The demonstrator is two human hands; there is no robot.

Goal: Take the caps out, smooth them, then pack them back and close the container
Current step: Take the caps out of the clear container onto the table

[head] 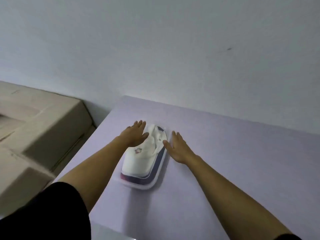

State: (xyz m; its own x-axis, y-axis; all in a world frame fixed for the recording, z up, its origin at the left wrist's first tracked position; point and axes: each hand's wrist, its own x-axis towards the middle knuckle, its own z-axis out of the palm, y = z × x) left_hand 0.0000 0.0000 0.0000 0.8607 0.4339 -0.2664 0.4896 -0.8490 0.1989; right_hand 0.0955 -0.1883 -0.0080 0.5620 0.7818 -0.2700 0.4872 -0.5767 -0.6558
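Note:
A clear plastic container lies on the lavender table, shaped like a cap. Inside it a white cap with a small flower emblem sits on top of darker blue and red caps. My left hand rests flat with fingers spread on the container's far left side. My right hand lies flat, fingers apart, against the container's right edge. Neither hand grips anything.
The table stands against a pale wall. To the left, lower down, are beige cardboard boxes. A black sleeve fills the bottom left corner.

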